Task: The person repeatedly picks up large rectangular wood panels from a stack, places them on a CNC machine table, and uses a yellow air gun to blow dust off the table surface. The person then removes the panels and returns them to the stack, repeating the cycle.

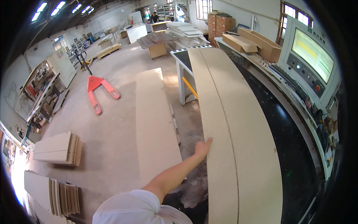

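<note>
A long pale wooden panel [248,130], with a dark lengthwise seam or cut line, lies over a black-topped worktable [291,130]. At the panel's left edge is my left hand [203,146], its thumb on the top face and its fingers curled out of sight below the edge. A white-sleeved left arm reaches up to it from the lower middle. My right hand does not show. To the left of the panel, a stack of similar long boards [153,119] lies low beside the table.
A red pallet jack [96,83] stands on the floor at left. Stacked cut boards [57,148] and another board stack [52,192] sit at lower left. Along the right run a control console [307,61] and a bench with an open cardboard box [266,44]. A yellow bar [190,88] crosses beside the table leg.
</note>
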